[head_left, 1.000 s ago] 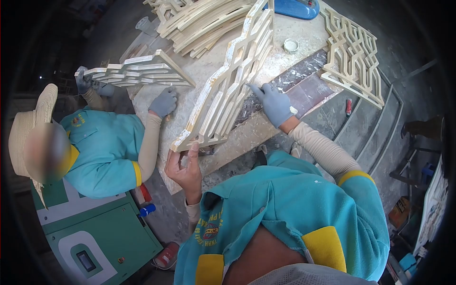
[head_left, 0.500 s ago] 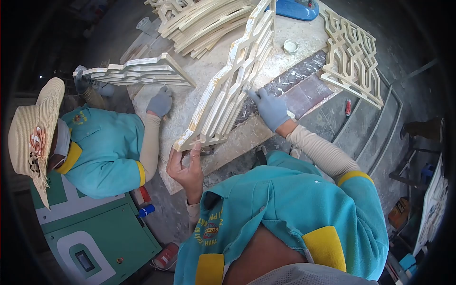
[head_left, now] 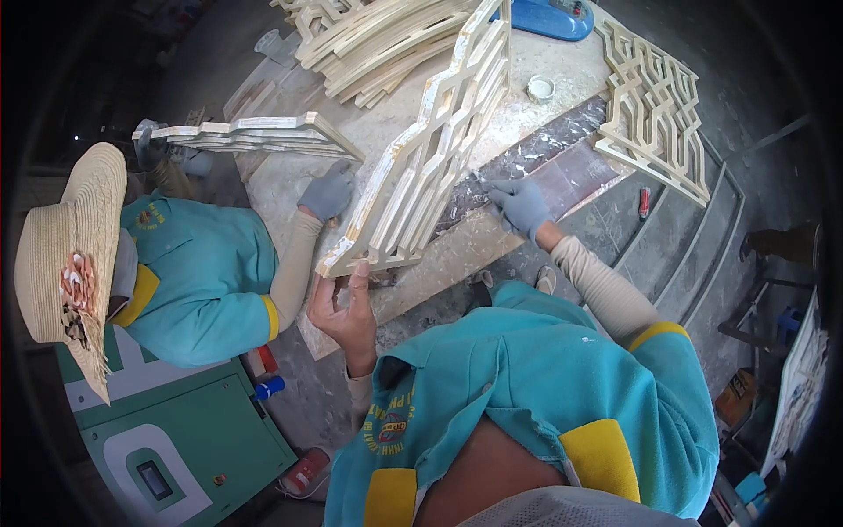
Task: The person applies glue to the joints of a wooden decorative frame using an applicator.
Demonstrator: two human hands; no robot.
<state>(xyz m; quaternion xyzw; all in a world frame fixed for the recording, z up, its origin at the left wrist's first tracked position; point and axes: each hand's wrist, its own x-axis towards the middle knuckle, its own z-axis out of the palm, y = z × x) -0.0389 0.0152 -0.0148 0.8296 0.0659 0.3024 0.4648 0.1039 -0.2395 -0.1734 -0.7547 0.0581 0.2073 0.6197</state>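
Note:
A pale wooden lattice panel (head_left: pixel 432 140) stands tilted on edge on the table, with white filler smeared along its upper edge. My left hand (head_left: pixel 346 309), bare, grips the panel's near lower corner between thumb and fingers. In a grey glove, my right hand (head_left: pixel 520 207) is apart from the panel, over a dark, white-smeared board (head_left: pixel 544 136). Its fingers are drawn together, and what they hold, if anything, is too small to make out. Beyond it sits a small round tub of white paste (head_left: pixel 541 89).
At left, a co-worker in a straw hat (head_left: pixel 75 255) holds another lattice panel (head_left: pixel 255 133), one gloved hand (head_left: pixel 327 191) near my panel. Stacked curved wooden strips (head_left: pixel 378 48), a blue tray (head_left: pixel 553 18) and a third lattice panel (head_left: pixel 654 110) lie on the table (head_left: pixel 329 303).
My right hand has drawn away from the panel, down and to the right. The co-worker's gloved hand has shifted right, closer to my panel. My left hand keeps its grip.

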